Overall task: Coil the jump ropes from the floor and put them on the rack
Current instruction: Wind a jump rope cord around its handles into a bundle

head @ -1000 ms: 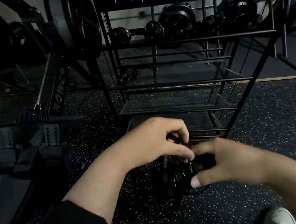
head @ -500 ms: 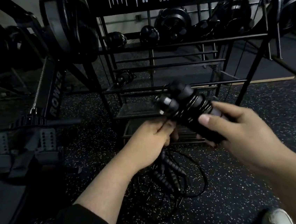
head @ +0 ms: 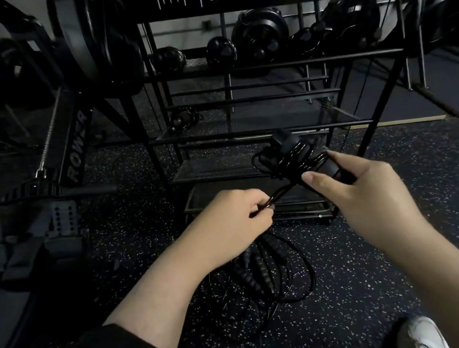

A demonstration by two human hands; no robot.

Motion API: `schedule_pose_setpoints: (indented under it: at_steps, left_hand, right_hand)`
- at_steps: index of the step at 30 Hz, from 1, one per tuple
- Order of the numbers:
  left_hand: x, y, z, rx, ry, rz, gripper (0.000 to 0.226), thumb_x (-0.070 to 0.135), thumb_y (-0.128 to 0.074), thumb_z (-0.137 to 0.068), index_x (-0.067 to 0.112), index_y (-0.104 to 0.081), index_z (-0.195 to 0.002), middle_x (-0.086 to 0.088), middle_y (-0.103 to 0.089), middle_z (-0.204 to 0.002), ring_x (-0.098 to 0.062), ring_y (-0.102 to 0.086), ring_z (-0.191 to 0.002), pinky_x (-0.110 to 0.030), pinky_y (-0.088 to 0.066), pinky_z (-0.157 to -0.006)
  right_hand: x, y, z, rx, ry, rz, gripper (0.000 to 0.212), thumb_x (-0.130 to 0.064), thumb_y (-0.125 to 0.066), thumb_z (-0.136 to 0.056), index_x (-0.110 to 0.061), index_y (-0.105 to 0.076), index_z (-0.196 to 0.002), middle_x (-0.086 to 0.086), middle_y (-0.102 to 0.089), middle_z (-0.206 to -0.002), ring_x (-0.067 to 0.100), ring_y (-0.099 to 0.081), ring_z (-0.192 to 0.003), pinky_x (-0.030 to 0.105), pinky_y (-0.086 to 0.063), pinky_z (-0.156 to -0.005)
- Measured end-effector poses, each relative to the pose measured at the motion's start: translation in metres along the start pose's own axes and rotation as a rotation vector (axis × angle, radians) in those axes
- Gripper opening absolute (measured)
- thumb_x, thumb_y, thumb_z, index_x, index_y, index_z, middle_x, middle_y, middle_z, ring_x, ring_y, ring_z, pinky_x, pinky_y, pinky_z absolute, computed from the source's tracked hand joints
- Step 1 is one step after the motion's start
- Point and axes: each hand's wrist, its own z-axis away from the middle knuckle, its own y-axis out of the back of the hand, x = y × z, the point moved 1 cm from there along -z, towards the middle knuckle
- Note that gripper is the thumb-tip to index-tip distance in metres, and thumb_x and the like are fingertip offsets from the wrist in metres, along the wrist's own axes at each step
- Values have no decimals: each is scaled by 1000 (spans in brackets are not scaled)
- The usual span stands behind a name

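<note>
Two hands work one jump rope [head: 294, 157] before the rack [head: 260, 132]: the right hand [head: 366, 190] grips its cord-wrapped handles, the left hand [head: 238, 218] pinches the taut cord, while more ropes [head: 264, 275] lie tangled on the speckled floor [head: 399, 241].
</note>
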Motion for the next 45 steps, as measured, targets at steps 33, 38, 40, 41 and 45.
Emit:
schedule_pose_setpoints:
  at_steps: [33,38,40,41,45]
  left_hand:
    - [14,29,11,-281,-171,165,25,35,-89,-73,24,-68,-78,5,-65,-71,0,-54,-65,-25,-47,-64]
    - [0,28,6,-168,-50,561,7,12,-62,-97,12,-68,-92,14,-66,-72,6,-58,-63,-10,-45,-59]
    - [-4,23,9,-56,68,589,26,-7,-49,-101,11,-64,-90,14,-60,-63,1,-55,-57,-17,-45,-54]
    - [-4,20,9,-32,85,536,29,-3,-49,-103,16,-60,-83,14,-54,-56,-2,-49,-53,-20,-40,-51]
    - [3,12,0,-45,127,390,20,25,-52,-105,12,-66,-99,3,-60,-69,-11,-44,-57,-30,-36,-55]
  right_hand:
    - [-4,-21,21,-932,141,161,39,-75,-80,-54,-45,-72,-77,-14,-64,-64,-2,-54,-59,19,-40,-58]
    - [-10,-13,18,-747,164,-326,77,-71,-90,-47,-13,-77,-96,14,-77,-85,18,-71,-76,25,-54,-64]
    - [-11,-14,15,-601,105,-545,82,-64,-93,-50,0,-64,-92,25,-73,-85,32,-69,-70,31,-51,-53]
    - [-11,-14,13,-522,62,-637,82,-61,-93,-53,1,-58,-94,25,-72,-87,34,-68,-68,31,-49,-49]
    - [-12,-11,7,-283,-32,-631,58,-52,-81,-71,-11,-55,-103,16,-74,-92,33,-68,-69,37,-45,-53]
